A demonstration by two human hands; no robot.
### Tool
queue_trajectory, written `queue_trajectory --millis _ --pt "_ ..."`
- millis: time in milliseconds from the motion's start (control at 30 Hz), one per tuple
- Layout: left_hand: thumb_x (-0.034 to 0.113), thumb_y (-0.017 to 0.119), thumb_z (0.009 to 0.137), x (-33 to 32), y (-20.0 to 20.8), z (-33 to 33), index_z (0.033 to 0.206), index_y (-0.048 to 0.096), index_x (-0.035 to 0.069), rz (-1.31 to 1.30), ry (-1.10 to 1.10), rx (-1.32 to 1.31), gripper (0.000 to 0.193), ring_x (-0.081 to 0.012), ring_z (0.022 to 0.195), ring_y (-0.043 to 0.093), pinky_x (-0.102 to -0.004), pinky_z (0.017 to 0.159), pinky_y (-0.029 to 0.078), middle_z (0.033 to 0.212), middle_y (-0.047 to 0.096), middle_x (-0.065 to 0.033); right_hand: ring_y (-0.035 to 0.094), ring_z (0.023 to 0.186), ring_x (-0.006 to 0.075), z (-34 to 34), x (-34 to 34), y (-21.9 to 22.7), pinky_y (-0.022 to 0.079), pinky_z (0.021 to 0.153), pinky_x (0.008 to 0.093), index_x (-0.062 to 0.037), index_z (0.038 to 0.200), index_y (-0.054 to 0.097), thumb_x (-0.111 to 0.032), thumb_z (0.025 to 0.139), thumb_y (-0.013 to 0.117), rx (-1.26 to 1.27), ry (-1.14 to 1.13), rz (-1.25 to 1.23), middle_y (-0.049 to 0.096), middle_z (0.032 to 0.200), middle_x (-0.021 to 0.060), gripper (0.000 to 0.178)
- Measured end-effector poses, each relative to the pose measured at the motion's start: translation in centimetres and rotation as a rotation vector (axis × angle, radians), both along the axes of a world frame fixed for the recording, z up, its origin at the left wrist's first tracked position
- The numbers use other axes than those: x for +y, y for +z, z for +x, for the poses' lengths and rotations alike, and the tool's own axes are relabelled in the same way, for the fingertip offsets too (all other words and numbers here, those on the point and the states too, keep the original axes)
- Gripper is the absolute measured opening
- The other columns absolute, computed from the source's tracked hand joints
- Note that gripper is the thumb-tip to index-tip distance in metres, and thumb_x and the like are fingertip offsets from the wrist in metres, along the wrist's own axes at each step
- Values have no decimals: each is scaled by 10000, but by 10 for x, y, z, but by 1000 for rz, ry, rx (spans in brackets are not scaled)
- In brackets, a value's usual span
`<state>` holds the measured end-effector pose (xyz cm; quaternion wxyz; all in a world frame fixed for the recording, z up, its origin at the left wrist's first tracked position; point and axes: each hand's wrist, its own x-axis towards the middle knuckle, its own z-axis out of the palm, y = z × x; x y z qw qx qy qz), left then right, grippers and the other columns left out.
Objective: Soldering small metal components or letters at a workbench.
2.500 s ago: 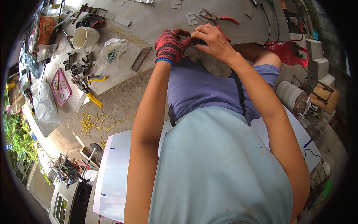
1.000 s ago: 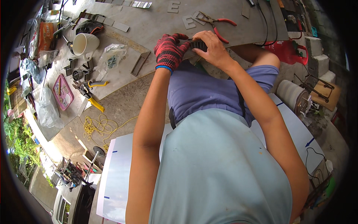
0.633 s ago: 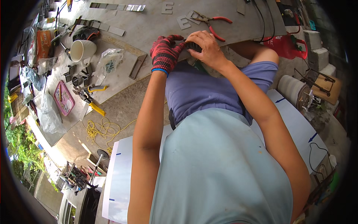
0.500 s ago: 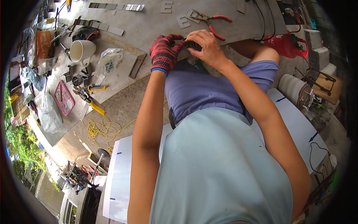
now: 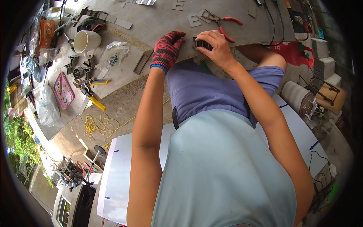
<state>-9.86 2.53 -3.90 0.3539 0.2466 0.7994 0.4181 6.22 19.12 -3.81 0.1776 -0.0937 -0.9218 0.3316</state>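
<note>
Grip of the right hand pinches a dark ribbed block at the near edge of the worktop.
The block sits left of the right palm, its long axis roughly sideways, pointing toward the gloved left hand, just apart; whether that grip is spread, I cannot tell. Letter-shaped cutouts lie beyond; far left, an orange box bears printing.

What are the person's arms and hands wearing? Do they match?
They don't match! The left hand wears a red and black striped glove that looks knitted, with a bright blue edge at the wrist. The right hand has no glove. Both arms are bare, with no sleeves showing, and I see no watch or bracelet.
</note>
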Motion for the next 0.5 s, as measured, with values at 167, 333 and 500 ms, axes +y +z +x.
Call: queue_trajectory --millis 167,333,500 --pt "285 716 960 3 5 -5 1225 763 161 -33 -35 -30 296 -307 1086 718 -395 959 549 1169 759 -151 625 1137 212 0 1 0 459 955 374 -163 1107 729 -204 796 850 -16 -3 2 714 1161 -19 336" --pt "451 774 880 17 12 0 1222 773 192 -171 -142 76 429 -290 1064 727 -403 950 557 1125 769 -126 642 1131 229 1 0 4 476 978 377 -120 1113 743 -156 789 851 -44 0 9 728 1173 14 343" --pt "502 789 847 19 16 -2 1209 783 203 -261 -225 164 469 -271 1027 736 -422 938 560 1064 774 -102 645 1127 226 1 -1 6 476 978 372 -121 1129 736 -149 791 848 -45 0 8 734 1180 8 357"
